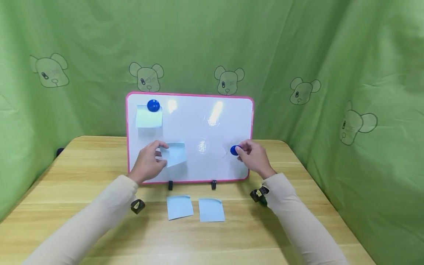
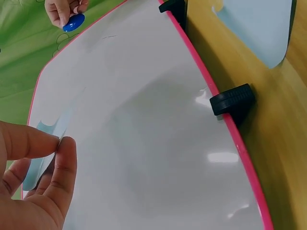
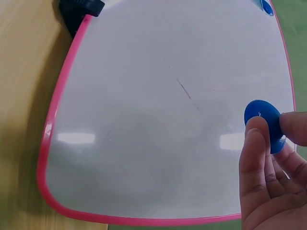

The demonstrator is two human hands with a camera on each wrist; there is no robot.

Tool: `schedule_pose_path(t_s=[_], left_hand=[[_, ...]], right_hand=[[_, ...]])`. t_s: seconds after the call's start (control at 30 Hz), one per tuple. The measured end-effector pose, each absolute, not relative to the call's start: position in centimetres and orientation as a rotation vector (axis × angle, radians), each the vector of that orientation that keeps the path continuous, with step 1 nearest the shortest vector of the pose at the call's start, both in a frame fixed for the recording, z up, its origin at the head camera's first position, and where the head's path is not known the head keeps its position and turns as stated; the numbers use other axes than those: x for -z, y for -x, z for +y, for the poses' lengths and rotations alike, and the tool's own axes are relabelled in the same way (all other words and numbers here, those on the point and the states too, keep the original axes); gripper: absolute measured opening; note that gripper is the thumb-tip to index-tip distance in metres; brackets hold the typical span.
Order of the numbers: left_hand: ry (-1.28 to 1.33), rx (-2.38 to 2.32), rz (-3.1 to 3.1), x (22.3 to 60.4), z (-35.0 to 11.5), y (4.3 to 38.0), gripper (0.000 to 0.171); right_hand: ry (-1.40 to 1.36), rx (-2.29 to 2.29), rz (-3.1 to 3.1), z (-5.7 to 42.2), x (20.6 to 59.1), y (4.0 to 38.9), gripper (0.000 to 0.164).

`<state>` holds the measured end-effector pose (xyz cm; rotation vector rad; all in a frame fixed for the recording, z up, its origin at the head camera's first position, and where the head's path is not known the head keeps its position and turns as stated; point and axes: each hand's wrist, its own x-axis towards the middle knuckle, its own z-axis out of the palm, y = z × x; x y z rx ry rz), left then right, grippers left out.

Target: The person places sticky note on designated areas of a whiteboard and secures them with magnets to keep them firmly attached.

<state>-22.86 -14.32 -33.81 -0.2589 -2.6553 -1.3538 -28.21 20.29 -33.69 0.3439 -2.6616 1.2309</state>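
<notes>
My left hand [image 1: 149, 160] pinches a light blue sticky note [image 1: 176, 154] by its left edge, in front of the lower left of a pink-framed whiteboard [image 1: 198, 121]. In the left wrist view the note [image 2: 61, 122] is seen nearly edge-on between thumb and fingers. My right hand [image 1: 254, 156] pinches a round blue magnet [image 1: 234, 150] before the board's lower right; the right wrist view shows this magnet [image 3: 263, 117] between thumb and fingers. At the board's upper left, another blue magnet [image 1: 153, 105] sits over the top edge of a pale note [image 1: 149, 117].
Two light blue notes, a left one [image 1: 180, 208] and a right one [image 1: 211, 210], lie on the wooden table [image 1: 205, 243] before the board. Black feet [image 1: 170, 185] support the board's lower edge. A green curtain [image 1: 198, 36] hangs behind.
</notes>
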Motion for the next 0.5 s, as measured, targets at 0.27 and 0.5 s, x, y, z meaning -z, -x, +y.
schedule_pose_path(t_s=[0.27,0.5], left_hand=[[0.281,1.343,-2.642,33.22,-14.07,23.39,0.042],[0.291,1.342,-2.643,32.79,-13.65,23.79,0.043]], right_hand=[[-0.348,-1.242,-2.659,19.98,33.10,28.43,0.020],[-0.357,-1.271,-2.646,19.87,32.64,28.41,0.019]])
